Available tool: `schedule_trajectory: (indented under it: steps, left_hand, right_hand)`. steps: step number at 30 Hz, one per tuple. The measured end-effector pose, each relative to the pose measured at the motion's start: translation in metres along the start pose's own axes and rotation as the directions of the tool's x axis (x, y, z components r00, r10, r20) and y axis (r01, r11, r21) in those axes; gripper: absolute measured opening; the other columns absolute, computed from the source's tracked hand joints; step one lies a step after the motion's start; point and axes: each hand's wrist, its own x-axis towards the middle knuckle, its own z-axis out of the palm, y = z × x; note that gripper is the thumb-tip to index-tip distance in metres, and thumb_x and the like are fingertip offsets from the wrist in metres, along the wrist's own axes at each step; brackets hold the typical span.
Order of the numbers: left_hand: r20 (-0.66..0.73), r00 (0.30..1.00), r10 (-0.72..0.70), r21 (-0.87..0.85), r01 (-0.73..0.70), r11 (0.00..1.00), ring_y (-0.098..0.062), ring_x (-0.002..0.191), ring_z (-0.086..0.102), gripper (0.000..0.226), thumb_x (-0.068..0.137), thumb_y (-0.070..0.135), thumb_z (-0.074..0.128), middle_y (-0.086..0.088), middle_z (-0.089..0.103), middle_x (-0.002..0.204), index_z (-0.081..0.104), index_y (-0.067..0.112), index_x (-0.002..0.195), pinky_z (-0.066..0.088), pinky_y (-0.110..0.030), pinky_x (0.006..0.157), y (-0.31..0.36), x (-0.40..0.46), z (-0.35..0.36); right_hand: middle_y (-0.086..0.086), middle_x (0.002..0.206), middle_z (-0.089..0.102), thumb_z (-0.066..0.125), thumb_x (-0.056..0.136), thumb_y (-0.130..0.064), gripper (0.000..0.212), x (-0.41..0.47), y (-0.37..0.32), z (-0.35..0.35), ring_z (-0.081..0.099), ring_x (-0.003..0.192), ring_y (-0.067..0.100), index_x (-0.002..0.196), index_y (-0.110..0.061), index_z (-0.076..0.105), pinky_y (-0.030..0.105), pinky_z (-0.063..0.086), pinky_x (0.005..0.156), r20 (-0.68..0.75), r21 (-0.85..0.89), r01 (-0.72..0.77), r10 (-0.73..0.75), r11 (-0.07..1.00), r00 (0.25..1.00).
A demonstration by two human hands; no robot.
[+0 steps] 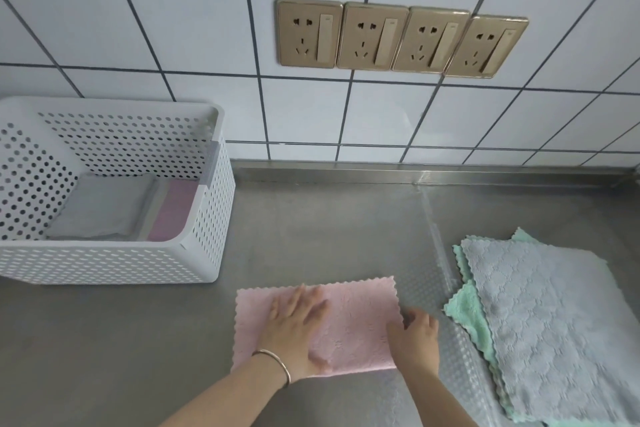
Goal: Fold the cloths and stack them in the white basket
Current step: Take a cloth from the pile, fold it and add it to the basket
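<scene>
Pink cloth (349,319): lay on the steel counter (138,340), near the person, to the right of the basket; it looked already folded once into a rectangle.
Step in hand: judged to be the second fold of this cloth, halving it before it goes in.
Left hand (294,326): lay flat on the cloth's left half, fingers straight and spread, pressing it down.
Right hand (415,336): sat at the cloth's right edge, fingers curled there; whether they pinched the hem I could not tell.
Next move: probably called for lifting the right edge over leftward, edges matched.
White basket (114,263): stood far left, with a folded grey cloth (104,208) and a pink one beneath.
Waiting pile: grey cloth (547,315) over a green cloth (464,308), at the right.
</scene>
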Motion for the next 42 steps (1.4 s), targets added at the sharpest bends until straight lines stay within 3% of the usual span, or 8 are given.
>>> schedule_trajectory:
  steps: [6,11,16,23,30,35,38,42]
  left_hand:
    - [0.015,1.000,0.002,0.023,-0.003,1.000,-0.027,0.143,-0.017,0.101,0.069,0.064,0.055,0.006,-0.015,0.156,-0.001,0.030,0.146,-0.001,-0.051,0.116,0.002,0.004,0.000]
    - [-0.177,0.984,0.011,-0.094,-0.028,0.995,-0.021,0.144,0.003,0.068,0.084,0.058,0.039,0.008,0.000,0.157,0.029,0.024,0.143,0.008,-0.036,0.118,0.015,-0.003,-0.022]
    - [-0.228,0.937,-0.265,-0.716,0.023,0.697,-0.015,0.103,0.060,0.029,0.091,0.042,0.048,0.003,0.067,0.112,0.063,0.026,0.110,0.045,-0.027,0.089,0.033,-0.010,-0.060]
    - [-0.118,0.863,-0.491,-0.708,0.273,0.651,-0.033,0.069,0.045,0.037,0.086,0.021,0.050,-0.008,0.051,0.058,0.034,0.016,0.053,0.030,-0.031,0.061,-0.004,-0.011,-0.056]
    - [-0.036,0.818,-0.574,-0.799,0.322,0.508,-0.025,0.075,0.043,0.031,0.092,0.010,0.044,-0.007,0.048,0.073,0.036,0.016,0.063,0.027,-0.030,0.063,-0.046,-0.027,-0.026]
    - [0.030,0.779,-0.626,-0.865,0.334,0.374,-0.023,0.102,0.056,0.038,0.093,0.014,0.044,-0.006,0.062,0.121,0.052,0.017,0.130,0.034,-0.021,0.076,-0.055,-0.037,-0.011]
    - [0.023,0.762,-0.648,-0.855,0.351,0.383,-0.020,0.087,0.052,0.035,0.092,0.016,0.046,-0.004,0.066,0.107,0.055,0.023,0.125,0.033,-0.022,0.071,-0.057,-0.038,-0.010]
    - [0.042,0.740,-0.671,-0.846,0.383,0.370,-0.020,0.085,0.053,0.026,0.090,0.021,0.049,-0.002,0.066,0.099,0.059,0.022,0.114,0.034,-0.023,0.070,-0.065,-0.038,-0.006]
  right_hand:
    - [-0.003,0.069,0.052,0.051,0.070,-0.032,0.010,-0.004,-0.007,-0.020,0.051,0.071,0.020,0.071,-0.022,0.049,0.029,0.038,0.064,0.201,-0.136,-0.029,0.056,0.990,0.978]
    - [-0.001,0.081,0.060,0.052,0.075,-0.012,0.021,-0.025,-0.014,-0.017,0.051,0.070,0.023,0.094,-0.022,0.052,0.028,0.033,0.054,0.083,-0.209,0.259,-0.247,0.943,0.965]
    - [-0.006,0.063,0.059,0.058,0.054,-0.014,0.022,-0.050,-0.031,0.006,0.054,0.039,0.017,0.074,-0.024,0.055,0.019,0.022,0.030,-0.114,-0.357,0.663,-0.735,0.658,0.668]
    - [-0.006,0.073,0.053,0.047,0.056,-0.011,0.032,-0.072,-0.041,0.042,0.049,0.064,0.017,0.084,-0.023,0.057,0.022,0.033,0.057,-0.010,-0.340,0.888,-0.946,0.309,0.325]
    - [-0.002,0.140,0.046,0.072,0.039,-0.025,0.097,-0.066,-0.009,0.065,0.041,0.122,0.014,0.131,-0.019,0.043,0.029,0.049,0.094,0.255,-0.380,0.846,-0.837,0.374,0.484]
    - [0.001,0.157,0.000,0.073,0.036,-0.022,0.103,-0.062,0.004,0.074,0.033,0.130,0.020,0.134,-0.021,0.042,0.034,0.027,0.109,0.361,-0.433,0.829,-0.776,0.353,0.518]
    - [0.002,0.157,-0.004,0.075,0.036,-0.020,0.104,-0.060,0.004,0.080,0.014,0.139,0.024,0.134,-0.019,0.040,0.035,0.008,0.108,0.378,-0.452,0.829,-0.771,0.330,0.513]
    - [0.003,0.158,0.003,0.076,0.036,-0.021,0.105,-0.056,-0.001,0.090,-0.007,0.145,0.020,0.134,-0.016,0.038,0.040,0.023,0.109,0.323,-0.489,0.830,-0.828,0.268,0.458]
